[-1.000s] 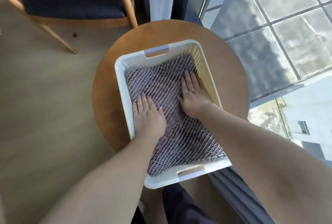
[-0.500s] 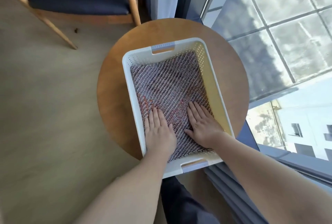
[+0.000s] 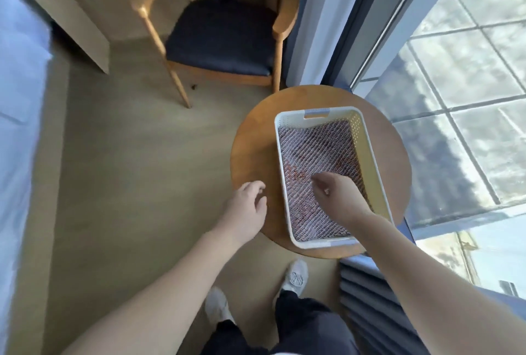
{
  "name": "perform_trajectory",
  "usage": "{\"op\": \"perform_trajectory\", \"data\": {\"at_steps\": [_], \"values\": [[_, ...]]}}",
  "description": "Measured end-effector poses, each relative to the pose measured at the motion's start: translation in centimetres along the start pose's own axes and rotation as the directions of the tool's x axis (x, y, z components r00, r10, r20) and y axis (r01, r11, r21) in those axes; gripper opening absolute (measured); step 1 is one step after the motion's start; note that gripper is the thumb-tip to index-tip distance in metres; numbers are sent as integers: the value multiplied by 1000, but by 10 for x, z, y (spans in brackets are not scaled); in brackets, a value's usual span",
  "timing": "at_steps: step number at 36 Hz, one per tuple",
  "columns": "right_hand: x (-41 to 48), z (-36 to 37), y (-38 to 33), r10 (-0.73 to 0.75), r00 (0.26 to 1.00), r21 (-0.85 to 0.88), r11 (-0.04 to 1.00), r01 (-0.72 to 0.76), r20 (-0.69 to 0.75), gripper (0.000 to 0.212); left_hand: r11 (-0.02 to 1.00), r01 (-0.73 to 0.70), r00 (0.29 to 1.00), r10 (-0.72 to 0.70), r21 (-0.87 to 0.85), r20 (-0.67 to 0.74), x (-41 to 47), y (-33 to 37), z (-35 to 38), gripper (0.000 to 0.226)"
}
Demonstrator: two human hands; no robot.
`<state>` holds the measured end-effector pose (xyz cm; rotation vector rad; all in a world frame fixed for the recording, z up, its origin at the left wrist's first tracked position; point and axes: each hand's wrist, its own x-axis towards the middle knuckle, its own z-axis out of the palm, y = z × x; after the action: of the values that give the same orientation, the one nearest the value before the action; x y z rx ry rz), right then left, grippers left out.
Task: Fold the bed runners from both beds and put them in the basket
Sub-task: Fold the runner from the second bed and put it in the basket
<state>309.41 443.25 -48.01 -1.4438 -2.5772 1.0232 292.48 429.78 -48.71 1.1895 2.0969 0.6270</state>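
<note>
The folded runner [image 3: 316, 152] lay flat, filling the basket [image 3: 370, 155]. Both hands, left [image 3: 246, 209] and right [image 3: 337, 194], hung loosely curled and empty.

left hand [image 3: 247, 206]: empty, fingers loosely curled | right hand [image 3: 338, 194]: empty, fingers curled, arm extended

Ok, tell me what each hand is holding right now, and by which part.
Nothing is held. The left hand hangs loosely curled beside the basket, empty. The right hand is over the folded runner, gripping nothing.
</note>
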Motion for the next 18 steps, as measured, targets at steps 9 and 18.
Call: {"op": "perform_trajectory", "data": {"at_steps": [9,18], "values": [[-56,37,-167,-161,983,51,985,166,-85,16,994,107,948,-95,24,-305,-121,-108,-128,23],[-95,90,-285,-474,881,27,881,473,10,18,959,258,805,-281,-119,-522,-258,-180,-194,21]]}}
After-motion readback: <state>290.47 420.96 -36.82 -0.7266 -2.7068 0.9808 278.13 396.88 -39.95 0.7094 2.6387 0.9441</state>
